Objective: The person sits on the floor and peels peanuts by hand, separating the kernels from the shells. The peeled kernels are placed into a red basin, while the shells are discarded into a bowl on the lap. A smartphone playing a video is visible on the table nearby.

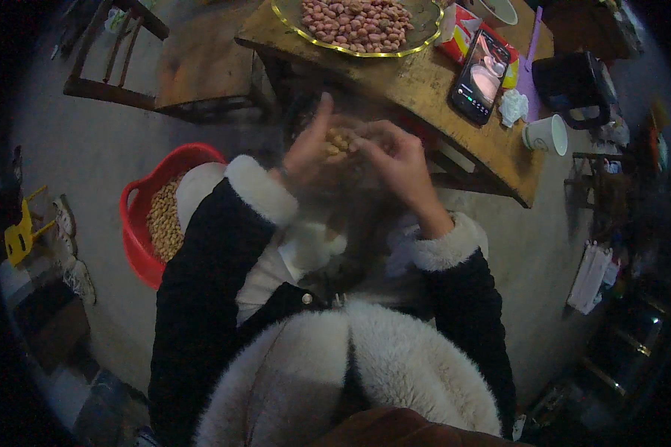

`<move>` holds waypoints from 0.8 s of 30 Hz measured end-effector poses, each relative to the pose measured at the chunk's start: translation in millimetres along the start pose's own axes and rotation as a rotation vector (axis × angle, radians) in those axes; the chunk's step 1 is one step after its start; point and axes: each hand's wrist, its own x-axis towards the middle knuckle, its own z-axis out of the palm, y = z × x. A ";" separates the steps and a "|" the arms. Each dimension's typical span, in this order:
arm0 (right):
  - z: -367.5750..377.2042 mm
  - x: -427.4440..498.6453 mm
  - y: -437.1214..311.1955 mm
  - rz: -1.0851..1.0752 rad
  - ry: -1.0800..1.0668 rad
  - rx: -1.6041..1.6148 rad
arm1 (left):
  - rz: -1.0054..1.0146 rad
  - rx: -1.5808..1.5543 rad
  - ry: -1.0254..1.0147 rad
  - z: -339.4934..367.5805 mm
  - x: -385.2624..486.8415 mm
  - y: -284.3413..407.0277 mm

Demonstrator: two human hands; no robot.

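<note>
My left hand (312, 144) is cupped with its thumb raised, and several unshelled peanuts (337, 143) lie in its palm. My right hand (403, 162) meets it from the right, thumb and forefinger pinched on a peanut at the edge of that handful. Motion blur and dim light hide the detail at the fingertips. Both hands are in front of the table edge, above my lap. Beyond them on the table, a gold-rimmed bowl (288, 28) holds shelled pink-skinned peanuts (358, 25). Left of my left sleeve, a red plastic basket (133, 246) contains unshelled peanuts (166, 220).
On the wooden table (402, 84) are a lit smartphone (481, 77), a red and yellow packet (453, 31), crumpled tissue (513, 108), a paper cup (545, 136) and a dark mug (570, 86). A wooden chair (207, 61) stands at the left; a yellow plastic object (18, 237) is farther left.
</note>
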 end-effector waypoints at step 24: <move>-5.6 5.8 14.9 -0.165 0.093 0.107 | 0.119 0.072 -0.192 -4.2 1.5 -0.2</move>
